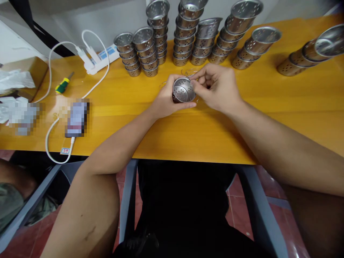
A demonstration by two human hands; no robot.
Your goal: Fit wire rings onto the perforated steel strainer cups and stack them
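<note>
A small perforated metal cup [184,91] is held above the table, its open top tilted toward me. My left hand [168,95] is closed around its left side, the thumb and fingers on its outer wall. At the cup's upper right rim, my right hand [217,86] is closed in a pinch. Something thin shows near those fingertips, but I cannot make out what they grip. Thin bent wire pieces [188,71] lie just behind the cup, partly hidden by my hands.
Several stacks of perforated metal cups [185,39] line the back of the table, with a leaning stack [298,59] at right. To the left are a power strip [103,59], a screwdriver [63,86], a phone [77,118] on a white cable and a cardboard box [37,73].
</note>
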